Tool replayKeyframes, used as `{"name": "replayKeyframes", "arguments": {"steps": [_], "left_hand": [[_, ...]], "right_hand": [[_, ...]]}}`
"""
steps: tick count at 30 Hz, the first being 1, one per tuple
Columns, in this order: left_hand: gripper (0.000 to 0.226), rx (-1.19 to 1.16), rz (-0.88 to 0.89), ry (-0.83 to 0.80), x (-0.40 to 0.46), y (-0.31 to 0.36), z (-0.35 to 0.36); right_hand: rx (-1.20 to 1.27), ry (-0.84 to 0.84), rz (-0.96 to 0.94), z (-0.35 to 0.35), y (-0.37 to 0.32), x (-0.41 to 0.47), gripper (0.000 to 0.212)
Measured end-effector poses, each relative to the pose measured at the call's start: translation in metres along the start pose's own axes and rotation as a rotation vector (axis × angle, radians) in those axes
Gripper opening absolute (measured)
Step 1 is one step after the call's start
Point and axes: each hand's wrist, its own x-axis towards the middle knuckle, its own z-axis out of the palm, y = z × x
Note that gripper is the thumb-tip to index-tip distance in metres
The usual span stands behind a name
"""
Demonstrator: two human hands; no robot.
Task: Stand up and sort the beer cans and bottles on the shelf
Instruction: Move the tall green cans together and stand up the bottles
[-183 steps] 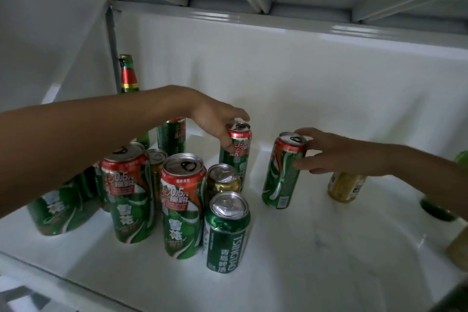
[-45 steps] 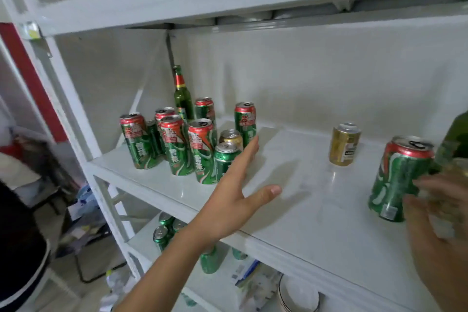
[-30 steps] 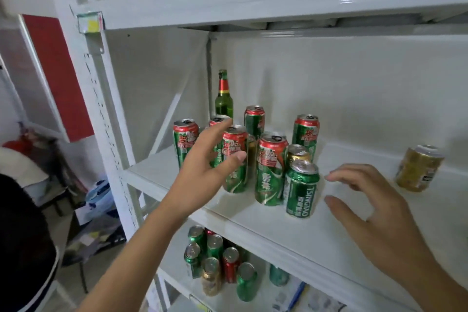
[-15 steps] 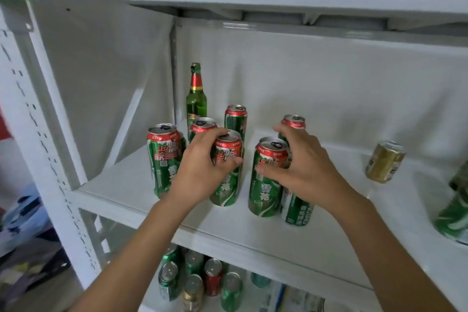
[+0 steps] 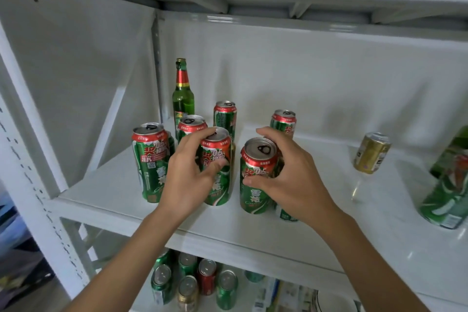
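Several tall green-and-red beer cans stand clustered on the white shelf point(image 5: 109, 192). My left hand point(image 5: 188, 177) wraps around one upright can point(image 5: 219, 159) in the middle of the cluster. My right hand point(image 5: 291, 175) grips the neighbouring upright can point(image 5: 255, 172) from its right side. Another such can point(image 5: 149, 159) stands free at the left. A green glass bottle point(image 5: 182, 94) with a red neck band stands in the back corner. A short gold can point(image 5: 371, 153) stands alone further right, and a green can point(image 5: 450, 197) leans at the right edge.
Two more cans point(image 5: 225, 116) point(image 5: 283, 121) stand behind my hands near the back wall. A short green can is mostly hidden behind my right hand. The shelf below holds several cans point(image 5: 195, 284). A white upright post point(image 5: 27, 159) frames the left side; another shelf board runs overhead.
Both hands have closed in from open reaches onto two neighbouring cans in the cluster. The view has moved closer to the shelf.
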Motion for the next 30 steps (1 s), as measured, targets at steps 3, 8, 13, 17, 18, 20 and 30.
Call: {"name": "replayKeyframes", "arguments": {"steps": [3,8,13,17,18,20,30], "left_hand": [[0.062,-0.042,0.049,0.008,0.0,0.01,-0.008],[0.06,-0.182,0.082,-0.056,-0.003,0.049,-0.02],[0.052,-0.4,0.188,-0.164,-0.009,0.085,-0.002],[0.056,-0.606,0.231,-0.274,-0.015,0.111,0.042],[0.058,-0.636,0.232,-0.295,-0.017,0.119,0.055],[0.056,-0.675,0.221,-0.346,-0.023,0.135,0.083],[0.058,-0.754,0.21,-0.472,-0.076,0.228,0.205]], "right_hand": [[0.121,0.072,0.003,-0.012,-0.012,-0.011,0.083],[0.296,0.187,0.004,-0.058,-0.035,-0.034,0.082],[0.343,0.336,0.061,-0.108,-0.035,-0.072,0.087],[0.269,0.495,0.187,-0.146,-0.021,-0.11,0.089],[0.235,0.527,0.213,-0.156,-0.017,-0.121,0.088],[0.156,0.578,0.26,-0.175,-0.009,-0.142,0.086],[0.019,0.818,0.358,-0.284,0.028,-0.25,0.079]]}}
